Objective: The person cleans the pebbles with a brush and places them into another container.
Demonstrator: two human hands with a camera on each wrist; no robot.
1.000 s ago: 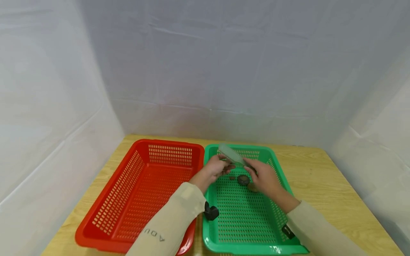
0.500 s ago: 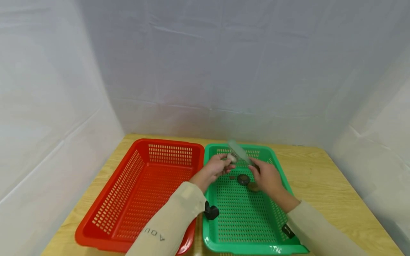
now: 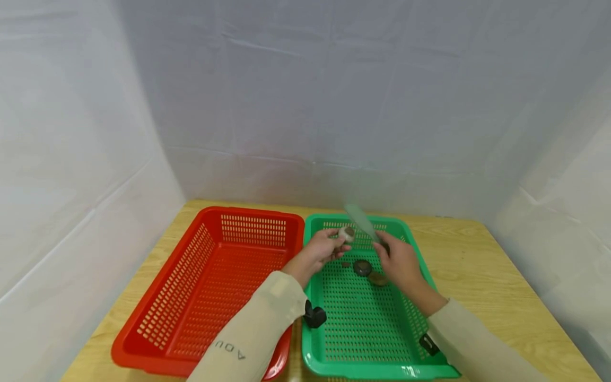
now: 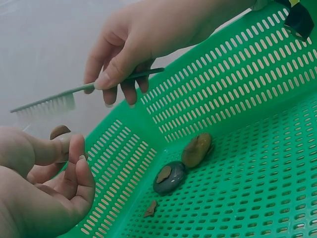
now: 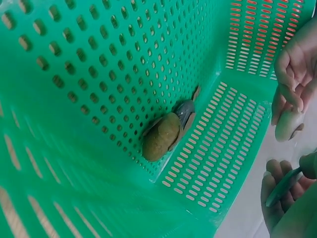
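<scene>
Brush (image 4: pixel 47 101), one, clasped in right grip (image 3: pixel 398 260); one pale stone (image 3: pixel 347 234) pinched in left grip (image 3: pixel 324 248); two darker stones (image 4: pixel 196 149) toward twelve o'clock in green basket (image 3: pixel 360 326).

Left arm (image 3: pixel 253 329) reaches up and rightward from lower edge of head view, right arm (image 3: pixel 477 339) up and leftward; pale sleeves (image 3: pixel 281 297) end short of both wrists (image 3: pixel 297 269), leaving them bare

Left hand (image 3: pixel 324 247) tight in pinch, fingers (image 4: pixel 85 181) curled

Right hand (image 3: pixel 398 263) also gripping, thumb (image 4: pixel 115 70) pressed toward bent fingers, fingertips pointing downward in left wrist view

Hands near each other, apart, both raised
</scene>
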